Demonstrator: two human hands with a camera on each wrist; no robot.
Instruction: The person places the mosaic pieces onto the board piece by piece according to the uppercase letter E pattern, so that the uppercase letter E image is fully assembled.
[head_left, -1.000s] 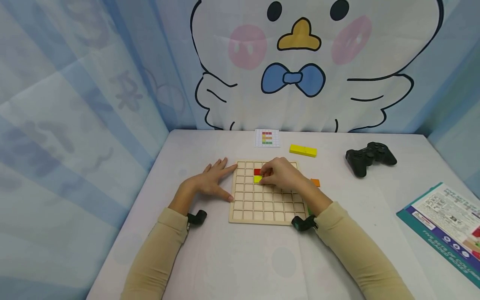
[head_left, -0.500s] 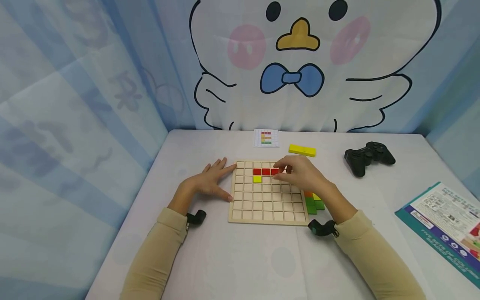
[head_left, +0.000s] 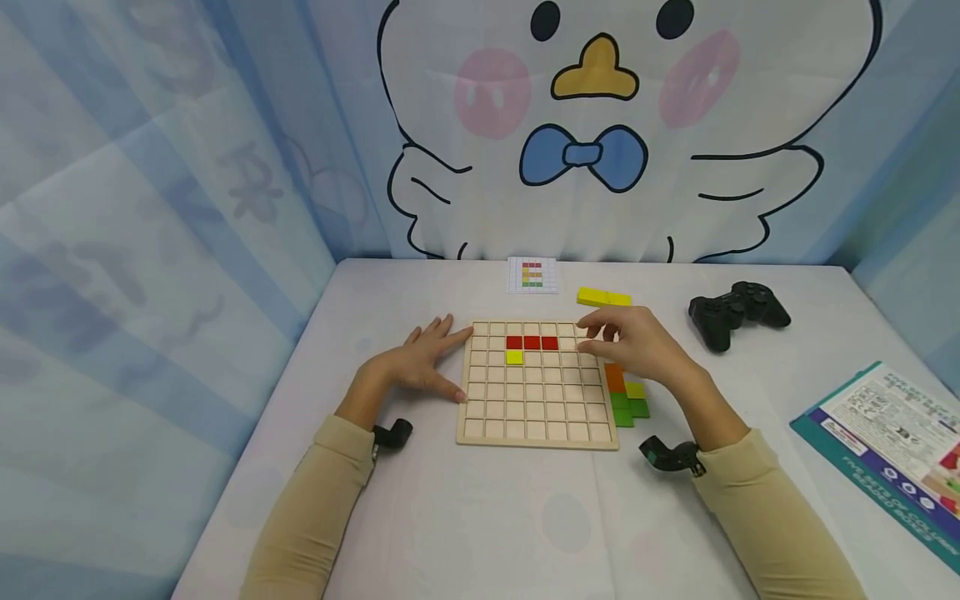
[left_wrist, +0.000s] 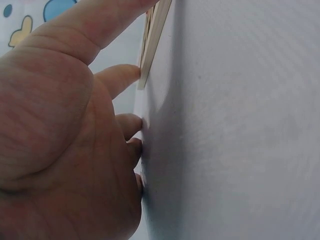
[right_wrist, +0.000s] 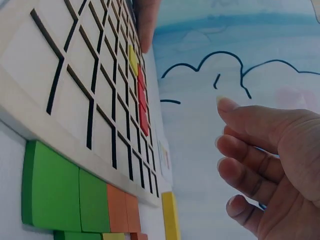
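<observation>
While my left hand (head_left: 426,360) lies spread with thumb and index fingertip touching the left edge of the wooden grid board (head_left: 537,412), my right hand (head_left: 628,340) hovers by the board's far right corner. My right thumb and fingers are loosely bent, with a plain gap between them, and I see nothing held there; my left fingers are stretched out and grip nothing either.

Near the table's right edge lies a teal-bordered print (head_left: 885,454), with dense lines on white and a row of pale lettering along its teal strip, too small for me to read surely. At the table's far edge, the pattern card (head_left: 532,275) carries coloured squares on a grid, red in the top row and green in the bottom one. I make out no brand on the black game controller (head_left: 741,312), toward the far right corner.

On the board, three red tiles (head_left: 532,342) sit side by side in the second row from the far edge, with a yellow tile (head_left: 513,357) just below the leftmost. Orange blocks (head_left: 615,377) and green blocks (head_left: 622,410) crowd along the board's right edge; beyond its far edge lies a yellow bar (head_left: 594,297). White tabletop (head_left: 480,525) stretches between the board and my near side.
</observation>
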